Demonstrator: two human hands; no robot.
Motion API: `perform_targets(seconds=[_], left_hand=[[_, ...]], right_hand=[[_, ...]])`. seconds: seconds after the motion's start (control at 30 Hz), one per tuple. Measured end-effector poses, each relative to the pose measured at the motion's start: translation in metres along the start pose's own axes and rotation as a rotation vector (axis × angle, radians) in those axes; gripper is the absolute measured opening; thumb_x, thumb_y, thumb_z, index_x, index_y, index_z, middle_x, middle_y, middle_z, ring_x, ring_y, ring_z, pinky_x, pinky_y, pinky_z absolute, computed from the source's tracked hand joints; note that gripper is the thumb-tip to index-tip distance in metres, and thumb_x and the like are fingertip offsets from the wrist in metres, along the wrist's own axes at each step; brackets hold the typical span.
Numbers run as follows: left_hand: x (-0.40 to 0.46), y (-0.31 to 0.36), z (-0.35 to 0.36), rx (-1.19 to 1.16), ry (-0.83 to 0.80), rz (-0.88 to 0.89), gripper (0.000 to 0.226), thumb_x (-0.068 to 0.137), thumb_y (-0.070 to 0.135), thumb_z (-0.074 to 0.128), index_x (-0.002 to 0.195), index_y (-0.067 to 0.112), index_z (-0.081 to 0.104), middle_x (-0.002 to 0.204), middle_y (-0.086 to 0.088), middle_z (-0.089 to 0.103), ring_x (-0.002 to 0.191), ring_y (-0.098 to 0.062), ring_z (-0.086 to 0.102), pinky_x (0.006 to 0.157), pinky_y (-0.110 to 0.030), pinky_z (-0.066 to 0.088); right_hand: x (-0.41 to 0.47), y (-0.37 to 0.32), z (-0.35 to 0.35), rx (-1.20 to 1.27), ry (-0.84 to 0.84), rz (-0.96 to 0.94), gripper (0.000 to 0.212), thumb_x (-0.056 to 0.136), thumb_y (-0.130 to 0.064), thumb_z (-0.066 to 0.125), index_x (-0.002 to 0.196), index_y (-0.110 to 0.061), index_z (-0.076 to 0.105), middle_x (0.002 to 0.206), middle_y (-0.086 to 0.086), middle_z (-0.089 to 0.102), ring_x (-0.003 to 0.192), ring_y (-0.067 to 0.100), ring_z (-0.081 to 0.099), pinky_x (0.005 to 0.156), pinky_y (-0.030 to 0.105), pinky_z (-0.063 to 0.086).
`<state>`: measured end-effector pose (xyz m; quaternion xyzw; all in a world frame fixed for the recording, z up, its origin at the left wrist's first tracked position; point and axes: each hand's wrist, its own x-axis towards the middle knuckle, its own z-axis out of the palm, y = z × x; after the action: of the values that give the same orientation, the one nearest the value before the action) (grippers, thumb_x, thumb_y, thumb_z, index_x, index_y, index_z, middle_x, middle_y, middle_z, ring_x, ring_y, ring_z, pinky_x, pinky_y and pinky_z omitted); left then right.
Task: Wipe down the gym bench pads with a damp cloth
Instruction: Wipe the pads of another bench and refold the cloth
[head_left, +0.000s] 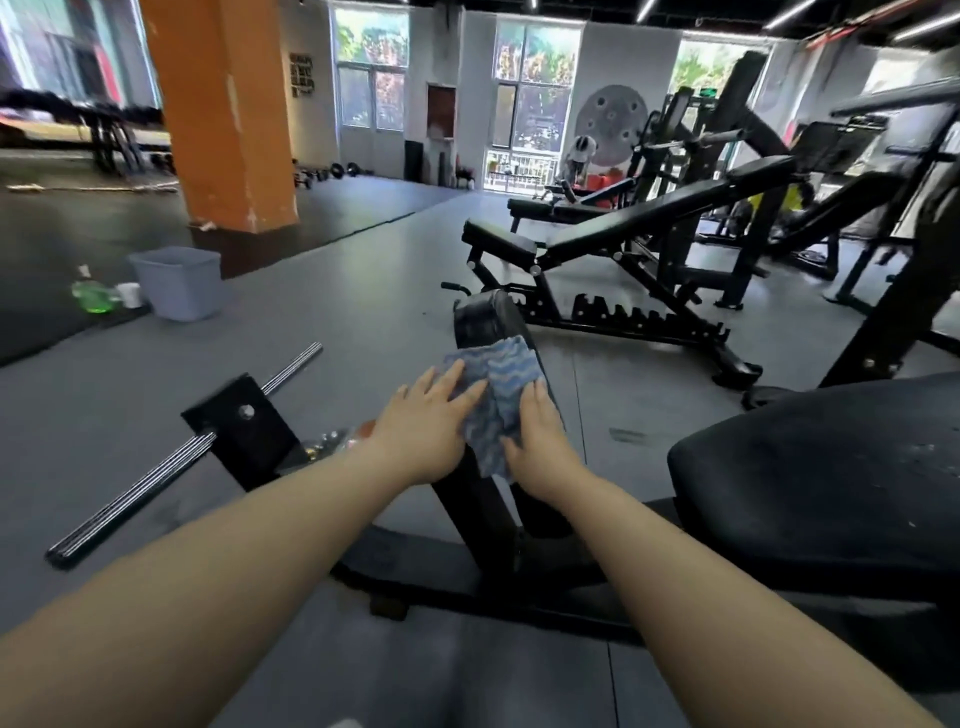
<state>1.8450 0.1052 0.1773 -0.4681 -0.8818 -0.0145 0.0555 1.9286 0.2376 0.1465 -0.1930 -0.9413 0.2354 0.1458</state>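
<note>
A blue and white wavy-patterned cloth (497, 387) lies draped over a narrow black pad (480, 322) that stands in front of me. My left hand (423, 428) presses flat on the cloth's left side, fingers straight and spread. On the cloth's right edge rests my right hand (540, 444), its fingers laid down over the pad's side. A wide black seat pad (815, 483), speckled with white marks, sits low at the right.
A chrome bar (171, 462) runs through a black bracket (244, 421) on the floor at left. A grey bin (176, 280), a green bottle (93, 293) and a white cup (130, 295) stand by an orange pillar (223, 104). An adjustable bench (639, 223) and black racks fill the right.
</note>
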Motion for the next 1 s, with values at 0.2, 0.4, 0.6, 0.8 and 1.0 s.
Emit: perform_targets(seconds=[0.2,0.4,0.6,0.8,1.0], left_hand=[[0.008,0.003,0.015,-0.838,0.140,-0.196,0.076,0.083,0.034,0.053,0.149,0.020,0.019,0.153,-0.006,0.024,0.140,-0.025,0.025,0.114,-0.039,0.025],[0.023,0.000,0.021,-1.228,0.136,-0.224,0.065,0.092,0.014,0.051,0.148,0.029,0.022,0.137,0.011,0.043,0.121,-0.010,0.047,0.103,-0.026,0.037],[0.036,-0.008,0.025,-1.336,0.223,-0.325,0.058,0.085,-0.016,0.033,0.126,0.022,0.051,0.120,-0.004,0.056,0.102,-0.009,0.057,0.086,-0.020,0.046],[0.045,-0.026,0.017,-1.319,0.325,-0.439,0.043,0.088,-0.008,0.038,0.114,0.025,0.048,0.120,0.004,0.048,0.099,-0.013,0.051,0.072,-0.014,0.040],[0.047,-0.006,0.015,-1.408,0.219,-0.363,0.049,0.089,-0.005,0.039,0.128,0.024,0.047,0.114,0.001,0.061,0.105,-0.024,0.060,0.095,-0.045,0.048]], right_hand=[[0.013,-0.012,-0.009,0.060,0.077,-0.067,0.073,0.097,-0.016,0.045,0.150,-0.009,-0.005,0.159,0.005,-0.012,0.146,0.016,-0.007,0.118,0.031,0.006],[0.028,-0.016,-0.008,0.072,0.172,-0.159,0.071,0.099,-0.023,0.043,0.151,-0.019,-0.005,0.159,0.001,-0.011,0.146,0.016,-0.005,0.118,0.040,0.015],[0.063,-0.013,-0.012,0.024,0.269,-0.286,0.061,0.096,-0.028,0.049,0.150,-0.030,0.019,0.159,0.007,-0.005,0.146,0.023,0.006,0.116,0.043,0.020],[0.039,0.038,0.027,-0.148,0.355,-0.453,0.054,0.095,-0.032,0.034,0.147,-0.030,0.018,0.158,0.005,-0.006,0.145,0.028,0.002,0.112,0.045,0.023],[0.003,0.078,0.037,-0.195,0.173,-0.457,0.064,0.095,-0.023,0.036,0.148,-0.035,0.001,0.154,-0.001,-0.024,0.145,0.029,-0.004,0.109,0.055,0.030]])
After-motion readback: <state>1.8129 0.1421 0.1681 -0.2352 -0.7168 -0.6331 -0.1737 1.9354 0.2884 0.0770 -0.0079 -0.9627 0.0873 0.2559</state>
